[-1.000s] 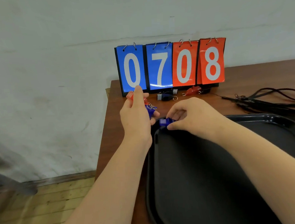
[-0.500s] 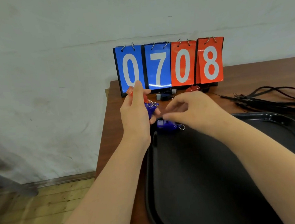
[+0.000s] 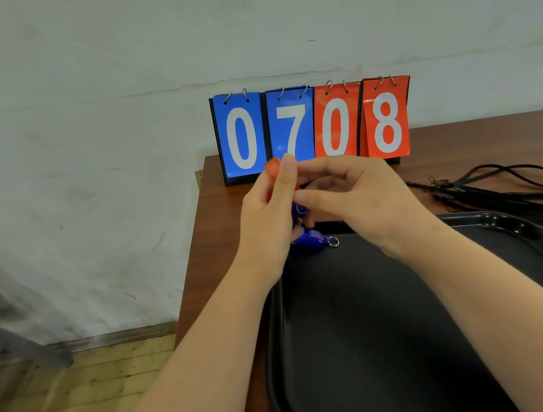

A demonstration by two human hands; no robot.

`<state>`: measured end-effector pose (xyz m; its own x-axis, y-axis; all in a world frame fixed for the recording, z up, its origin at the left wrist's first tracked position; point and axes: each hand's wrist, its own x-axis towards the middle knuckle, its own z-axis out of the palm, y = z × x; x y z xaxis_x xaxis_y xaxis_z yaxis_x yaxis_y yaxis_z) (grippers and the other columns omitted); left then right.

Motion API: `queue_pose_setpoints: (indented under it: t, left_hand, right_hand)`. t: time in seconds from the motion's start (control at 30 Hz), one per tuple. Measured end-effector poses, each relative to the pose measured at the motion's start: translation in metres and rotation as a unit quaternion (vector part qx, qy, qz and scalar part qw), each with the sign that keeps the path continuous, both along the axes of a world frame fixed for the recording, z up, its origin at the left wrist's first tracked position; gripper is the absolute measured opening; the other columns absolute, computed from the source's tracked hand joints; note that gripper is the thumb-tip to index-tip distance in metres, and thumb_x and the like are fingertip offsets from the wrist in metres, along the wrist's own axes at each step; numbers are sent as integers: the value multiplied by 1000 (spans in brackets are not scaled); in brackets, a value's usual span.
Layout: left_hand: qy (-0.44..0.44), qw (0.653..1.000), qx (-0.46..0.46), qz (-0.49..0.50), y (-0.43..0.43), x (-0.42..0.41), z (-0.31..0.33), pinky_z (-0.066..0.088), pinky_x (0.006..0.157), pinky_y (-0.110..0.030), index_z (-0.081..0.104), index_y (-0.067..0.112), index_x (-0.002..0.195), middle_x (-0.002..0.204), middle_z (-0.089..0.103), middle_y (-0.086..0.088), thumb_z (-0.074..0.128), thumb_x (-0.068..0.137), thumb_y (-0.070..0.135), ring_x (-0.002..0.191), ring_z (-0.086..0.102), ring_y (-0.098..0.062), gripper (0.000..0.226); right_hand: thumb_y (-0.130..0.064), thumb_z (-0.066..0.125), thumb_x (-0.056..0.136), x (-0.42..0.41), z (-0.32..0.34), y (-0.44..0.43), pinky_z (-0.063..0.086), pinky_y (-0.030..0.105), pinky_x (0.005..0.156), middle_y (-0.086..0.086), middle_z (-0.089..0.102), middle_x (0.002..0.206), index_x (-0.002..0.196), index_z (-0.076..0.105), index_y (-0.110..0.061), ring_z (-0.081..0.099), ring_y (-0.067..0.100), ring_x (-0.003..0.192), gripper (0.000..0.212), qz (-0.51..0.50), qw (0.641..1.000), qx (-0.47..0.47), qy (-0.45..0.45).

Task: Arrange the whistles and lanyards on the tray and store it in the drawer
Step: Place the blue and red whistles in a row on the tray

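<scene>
Far left: pale wall [image 3: 97,154] above bare wooden floor [image 3: 84,399], open room beside the furniture. Next, the left edge of a brown table [image 3: 198,244], running from the wall toward the viewer. Black tray [image 3: 275,352] set in from that edge, with a strip of bare wood between.

Left hand [image 3: 268,225] raised over the tray's far left corner, fingers curled. Red whistle [image 3: 272,170] gripped at the fingertips, and a held blue whistle [image 3: 296,211] lower in the same grasp, metal ring showing. Directly beneath, a second blue whistle [image 3: 312,240] lying inside the tray at that corner, ring pointing right. Rest of the tray floor dark, partly hidden by both forearms.

Behind the hands, against the wall, a flip scoreboard [image 3: 312,127] reading 0 7 in blue and 0 8 in red.

Right hand [image 3: 364,205] reaching leftward, right up against the left hand. Thumb and forefinger bent toward the red whistle with a small gap between them. Hard to tell whether pinching anything or only brushing it.

Far right: a tangle of black lanyards [image 3: 506,190] on the table just beyond the tray's far rim, trailing out of frame.
</scene>
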<state>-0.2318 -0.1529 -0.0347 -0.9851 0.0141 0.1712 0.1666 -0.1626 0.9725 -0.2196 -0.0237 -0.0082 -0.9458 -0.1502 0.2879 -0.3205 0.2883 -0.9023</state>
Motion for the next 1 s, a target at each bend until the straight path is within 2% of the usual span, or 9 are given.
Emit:
queue_pose_setpoints:
  t: [0.07,0.23,0.33,0.43,0.6,0.7,0.8,0.87,1.0]
  left_hand:
    - [3,1000,-1,-6,0,0,-1,62,75,-31,66,32,106,103,73,7,48,97,48,99,71,-10,26]
    - [11,1000,3,12,1,-2,-1,58,64,-23,67,27,105,100,73,-1,47,94,52,95,72,-19,34]
    - [-58,998,29,27,1,-3,0,56,58,-20,64,27,112,105,72,1,37,91,65,98,71,-20,51]
    - [-115,990,60,47,2,-7,-1,53,49,-18,56,21,131,119,66,-6,35,97,63,109,66,-26,58]
    - [-54,998,28,35,1,-7,-4,59,64,-20,66,30,117,115,70,0,33,101,54,105,68,-18,44]
    - [-15,1000,7,26,1,-8,-7,60,73,-23,66,24,127,116,71,0,33,102,50,107,68,-15,48]
    - [-4,1000,-8,28,1,-7,-6,57,65,-20,64,22,129,118,70,-3,34,97,56,109,67,-21,55]
    - [-9,999,-4,35,2,-8,-6,51,56,-15,66,21,126,114,71,-7,33,97,57,101,68,-25,57]
    - [-11,998,10,66,1,-14,-8,46,46,-15,70,31,111,99,67,-16,30,103,51,71,63,-17,45]
  right_hand:
    - [-12,73,84,0,0,-1,58,19,72,-8,73,100,119,68,-21,70,3,91,36,0,1000,10,16]
    - [-16,71,87,1,-3,-6,55,13,80,-11,70,98,120,66,-24,66,0,90,34,-30,997,54,49]
    - [-16,69,89,1,-4,-7,51,6,79,-14,67,101,122,64,-27,64,0,94,35,-43,994,74,61]
    - [-14,67,91,1,-5,-10,53,9,78,-16,64,100,123,63,-26,65,2,93,35,-50,992,87,76]
    - [-25,71,87,1,-6,-15,52,8,77,-21,61,91,114,64,-29,66,1,85,28,-66,991,87,82]
    - [-30,72,85,-1,-9,-13,50,4,74,-20,62,93,110,65,-28,64,-1,90,26,-103,989,75,81]
    - [-31,70,87,-3,-9,-11,48,4,72,-14,67,101,116,67,-25,63,-1,92,29,-118,988,74,60]
    - [-31,68,89,-3,-6,-8,50,7,72,-13,69,102,118,67,-25,65,1,91,30,-111,991,61,35]
    - [-34,67,89,-3,2,0,55,22,80,-16,70,94,105,69,-36,66,3,90,17,-98,994,39,13]
